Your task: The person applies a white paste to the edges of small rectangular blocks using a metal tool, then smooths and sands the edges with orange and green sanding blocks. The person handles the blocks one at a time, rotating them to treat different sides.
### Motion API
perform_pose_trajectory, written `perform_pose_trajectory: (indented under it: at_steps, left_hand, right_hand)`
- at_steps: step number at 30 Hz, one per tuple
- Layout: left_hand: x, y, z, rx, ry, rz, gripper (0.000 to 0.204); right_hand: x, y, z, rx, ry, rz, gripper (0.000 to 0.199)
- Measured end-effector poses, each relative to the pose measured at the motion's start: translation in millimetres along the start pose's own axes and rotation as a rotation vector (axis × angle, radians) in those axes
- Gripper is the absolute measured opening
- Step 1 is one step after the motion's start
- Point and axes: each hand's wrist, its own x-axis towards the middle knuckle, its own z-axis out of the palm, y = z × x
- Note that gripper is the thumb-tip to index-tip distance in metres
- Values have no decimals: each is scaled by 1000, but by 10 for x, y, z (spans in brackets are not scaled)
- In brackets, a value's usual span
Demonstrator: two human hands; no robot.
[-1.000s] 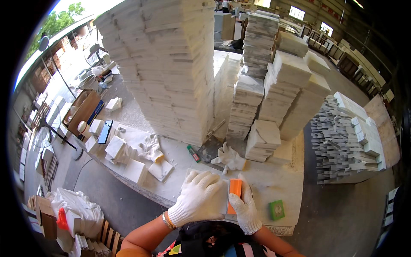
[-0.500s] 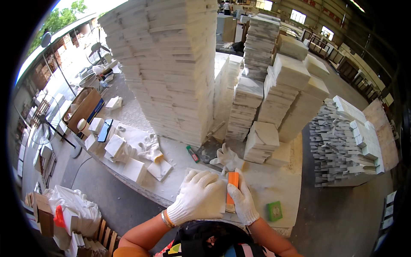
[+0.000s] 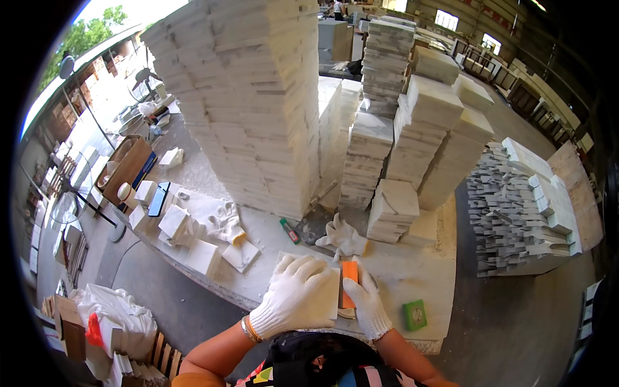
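Observed at the lower centre of the frame: the left hand point(image 3: 298, 298), in a white knit glove, lies spread and flat over a pale square tile point(image 3: 330, 295), pressing it down on the dusty white workbench point(image 3: 412, 284). The right hand point(image 3: 366, 303), gloved likewise, is closed around an orange block point(image 3: 349, 284), which stands against the tile's right edge.

Judgement on method: the work appears to be rubbing or dressing that edge. It would be done well with the flat palm kept firmly on the tile so that it cannot slide, the block held square to the edge, and the holding fingers kept back from the rubbed line. The bench is powdery, so slipping is the main risk.

Materials: the tile looks like matt, light stone with sharp corners. The block is bright and rectangular; its surface texture cannot be made out.

Surroundings: a tall stack of white slabs point(image 3: 238, 97) fills the upper middle. A spare pair of crumpled white gloves point(image 3: 342, 235) lies just above the hands. A small green block point(image 3: 414, 315) sits to the right, near the bench edge. A green-and-red marker point(image 3: 289, 230) lies at the stack's foot. Loose tile offcuts point(image 3: 193, 232) are scattered at the left.
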Motion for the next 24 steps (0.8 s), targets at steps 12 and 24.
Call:
perform_pose_trajectory:
  at_steps: [12,24]
  left_hand:
    - [-3,82,-8,-3,-10,-10,68]
    - [-120,88,-64,2,28,1,74]
  right_hand:
    - [-6,35,-83,70,22,10,70]
    - [-62,-64,-4,79,56,-25,67]
